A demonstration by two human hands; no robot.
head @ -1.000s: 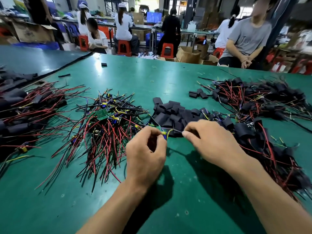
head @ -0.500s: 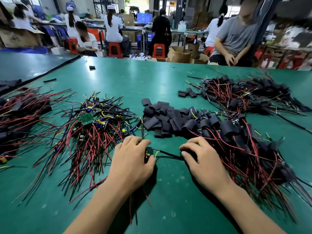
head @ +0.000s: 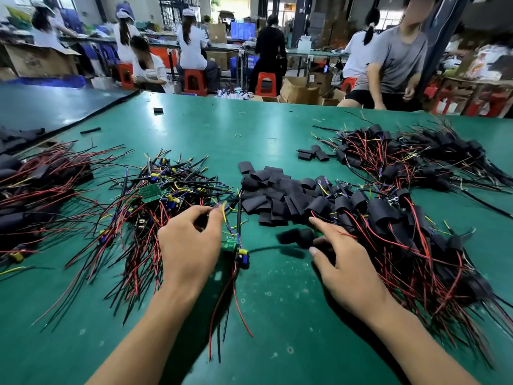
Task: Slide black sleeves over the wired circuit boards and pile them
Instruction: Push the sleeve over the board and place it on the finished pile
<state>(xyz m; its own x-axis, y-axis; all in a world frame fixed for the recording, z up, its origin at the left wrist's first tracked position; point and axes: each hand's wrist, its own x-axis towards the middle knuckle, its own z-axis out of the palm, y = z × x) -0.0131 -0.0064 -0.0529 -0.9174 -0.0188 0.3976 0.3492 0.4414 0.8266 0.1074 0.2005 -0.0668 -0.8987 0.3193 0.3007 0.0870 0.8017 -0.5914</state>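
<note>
Fingers (head: 212, 215) of the left hand (head: 191, 245) curled, pinching the thin leads of one wired circuit board (head: 231, 243). Board dangles just on the near side of the loose-sleeve heap (head: 277, 195), off its left corner, with red and black tails trailing on the green table (head: 277, 315). Right hand (head: 347, 262) sits near side of the heap's right end, index and thumb apart, one black sleeve (head: 295, 237) blurred between them; cannot tell whether pinched or only touched. Tangle of bare boards (head: 155, 195) left of the heap, sleeved pile (head: 388, 226) right of it. Judgement: sleeving stage, board not yet covered. To do it well: take a firm pinch on the sleeve, squeeze its edges so the mouth gapes, gather the leads into one bundle, feed them through first, then draw the sleeve over the board. Likely snag: a stray lead catching the tangle.
</note>
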